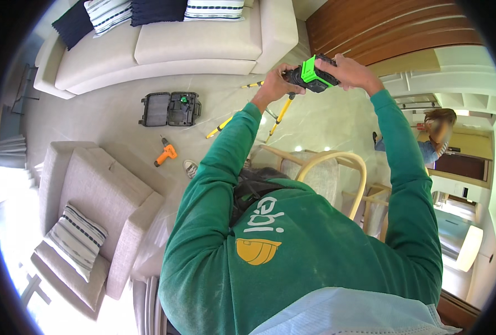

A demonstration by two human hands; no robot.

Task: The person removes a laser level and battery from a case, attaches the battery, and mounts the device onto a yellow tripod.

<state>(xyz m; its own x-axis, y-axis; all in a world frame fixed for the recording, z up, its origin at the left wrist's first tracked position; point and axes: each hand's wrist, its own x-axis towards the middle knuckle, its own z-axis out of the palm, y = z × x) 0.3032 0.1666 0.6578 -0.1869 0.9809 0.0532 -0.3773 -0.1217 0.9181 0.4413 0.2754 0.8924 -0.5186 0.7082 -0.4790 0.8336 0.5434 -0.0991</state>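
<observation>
Both my arms reach forward in green sleeves to a bright green and black laser level (311,69). My left hand (277,85) is closed around the black part at its left side, with the fingers curled over it. From the right, my right hand (349,71) grips the other end, thumb along the green housing. Below the level stands a tripod (281,116) with yellow and black legs spread on the floor. Whether the level is fixed to the tripod head is hidden by my hands.
An open black case (170,109) and an orange cordless drill (165,152) lie on the tiled floor. Wooden chairs (365,178) stand close at my right. A beige sofa (197,47) is ahead, an armchair (100,195) at left. Another person (439,134) is at the right.
</observation>
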